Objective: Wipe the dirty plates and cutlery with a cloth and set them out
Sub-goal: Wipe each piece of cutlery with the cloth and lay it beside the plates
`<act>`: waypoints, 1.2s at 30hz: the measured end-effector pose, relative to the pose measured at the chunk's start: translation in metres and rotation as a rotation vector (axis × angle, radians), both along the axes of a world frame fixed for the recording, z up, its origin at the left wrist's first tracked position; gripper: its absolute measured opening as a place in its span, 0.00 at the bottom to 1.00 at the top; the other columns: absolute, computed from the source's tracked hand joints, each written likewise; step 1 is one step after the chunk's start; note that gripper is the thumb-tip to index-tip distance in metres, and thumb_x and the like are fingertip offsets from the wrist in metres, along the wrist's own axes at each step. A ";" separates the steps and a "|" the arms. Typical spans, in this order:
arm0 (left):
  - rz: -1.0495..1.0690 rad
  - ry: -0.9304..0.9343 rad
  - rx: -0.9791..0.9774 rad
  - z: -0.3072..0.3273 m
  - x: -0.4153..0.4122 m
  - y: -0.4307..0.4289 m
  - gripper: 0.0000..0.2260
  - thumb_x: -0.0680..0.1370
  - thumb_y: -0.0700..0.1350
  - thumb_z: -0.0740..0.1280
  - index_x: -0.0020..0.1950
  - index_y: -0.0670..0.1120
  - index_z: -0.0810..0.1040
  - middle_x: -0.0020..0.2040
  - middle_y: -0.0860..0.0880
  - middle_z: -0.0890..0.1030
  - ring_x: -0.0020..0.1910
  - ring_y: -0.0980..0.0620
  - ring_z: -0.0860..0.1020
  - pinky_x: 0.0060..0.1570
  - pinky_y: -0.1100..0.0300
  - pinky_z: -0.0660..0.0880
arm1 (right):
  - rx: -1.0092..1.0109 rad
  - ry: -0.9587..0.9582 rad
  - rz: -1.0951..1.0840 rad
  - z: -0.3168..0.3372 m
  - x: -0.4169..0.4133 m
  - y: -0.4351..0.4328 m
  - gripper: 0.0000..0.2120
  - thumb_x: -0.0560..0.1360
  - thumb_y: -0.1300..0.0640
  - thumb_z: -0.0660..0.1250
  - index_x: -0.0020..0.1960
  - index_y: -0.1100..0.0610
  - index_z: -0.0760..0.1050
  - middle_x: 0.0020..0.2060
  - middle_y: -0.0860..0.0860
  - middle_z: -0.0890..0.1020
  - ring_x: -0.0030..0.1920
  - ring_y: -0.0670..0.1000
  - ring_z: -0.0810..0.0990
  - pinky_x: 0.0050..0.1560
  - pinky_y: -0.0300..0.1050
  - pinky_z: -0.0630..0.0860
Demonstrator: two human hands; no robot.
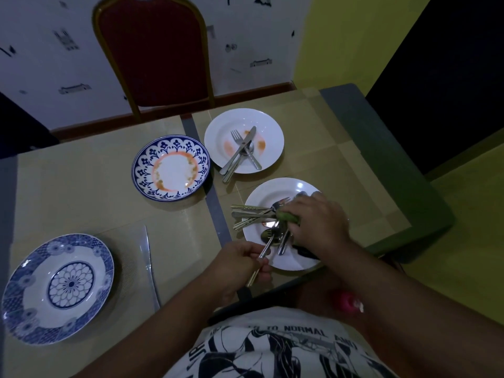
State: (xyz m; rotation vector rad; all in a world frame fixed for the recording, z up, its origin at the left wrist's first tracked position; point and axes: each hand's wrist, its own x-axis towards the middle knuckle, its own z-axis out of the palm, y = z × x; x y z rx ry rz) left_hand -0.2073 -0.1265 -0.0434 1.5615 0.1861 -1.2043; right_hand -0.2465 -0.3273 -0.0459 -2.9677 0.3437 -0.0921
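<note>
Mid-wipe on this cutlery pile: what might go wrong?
The near white plate sits close to the table edge; pressing with the right hand and green cloth might tip it. Pulling the utensil pinched by the left hand may drag the cutlery, whose handles overhang the rim, off the plate.

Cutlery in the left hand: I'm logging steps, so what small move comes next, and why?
Probably pull that utensil back through the green cloth: the left hand pinches its handle, the right hand holds the cloth at its far end.
</note>
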 end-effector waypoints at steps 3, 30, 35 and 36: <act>0.038 0.033 -0.031 0.005 -0.003 -0.008 0.09 0.80 0.30 0.62 0.52 0.38 0.81 0.42 0.42 0.81 0.33 0.55 0.81 0.32 0.65 0.77 | 0.092 -0.075 -0.072 0.006 -0.004 -0.004 0.16 0.65 0.51 0.71 0.53 0.42 0.81 0.48 0.42 0.82 0.48 0.52 0.76 0.40 0.46 0.73; 0.048 -0.111 0.049 0.001 -0.004 -0.013 0.11 0.81 0.34 0.63 0.49 0.47 0.83 0.43 0.44 0.84 0.35 0.56 0.79 0.38 0.62 0.75 | 0.053 0.024 0.036 0.008 0.019 -0.006 0.12 0.67 0.51 0.69 0.50 0.43 0.81 0.47 0.43 0.81 0.50 0.52 0.75 0.41 0.46 0.70; 0.311 -0.065 0.049 -0.001 0.005 0.005 0.10 0.82 0.37 0.63 0.56 0.42 0.84 0.42 0.48 0.84 0.36 0.56 0.78 0.34 0.66 0.72 | 0.147 -0.025 0.002 0.020 0.026 -0.005 0.14 0.70 0.51 0.69 0.54 0.41 0.80 0.50 0.40 0.80 0.51 0.49 0.73 0.42 0.48 0.75; 0.354 -0.058 0.050 0.000 0.009 0.011 0.09 0.81 0.36 0.64 0.55 0.41 0.84 0.40 0.48 0.83 0.34 0.57 0.78 0.31 0.68 0.73 | 0.162 -0.041 0.032 0.020 0.027 0.001 0.14 0.69 0.51 0.69 0.54 0.41 0.80 0.50 0.40 0.80 0.51 0.49 0.74 0.42 0.47 0.74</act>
